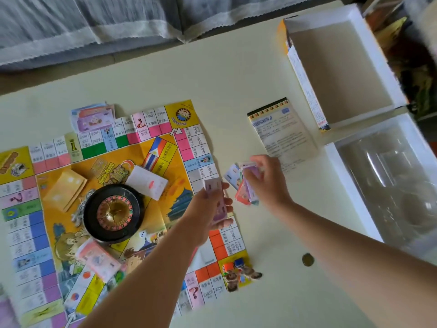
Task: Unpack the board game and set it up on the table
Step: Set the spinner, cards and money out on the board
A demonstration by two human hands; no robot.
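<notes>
A paper game board (pixel 71 166) lies unfolded on the left of the cream table (pixel 236 74). A black roulette wheel (pixel 113 213) sits on its middle, with card stacks (pixel 64 188) around it and play money (pixel 93 118) at its far edge. My left hand (pixel 210 209) holds a purple banknote (pixel 216 202) over the board's right edge. My right hand (pixel 267 183) grips a fanned bundle of mixed banknotes (pixel 243 185) just to the right of it. Small pawn figures (pixel 238 273) stand on the board's near right corner.
An open empty box half (pixel 340 67) lies at the far right, with a clear plastic insert tray (pixel 387 181) in front of it. A folded rules sheet (pixel 281 136) lies between board and box. A gold coin (pixel 308 259) lies near my right forearm. A curtain hangs beyond the table.
</notes>
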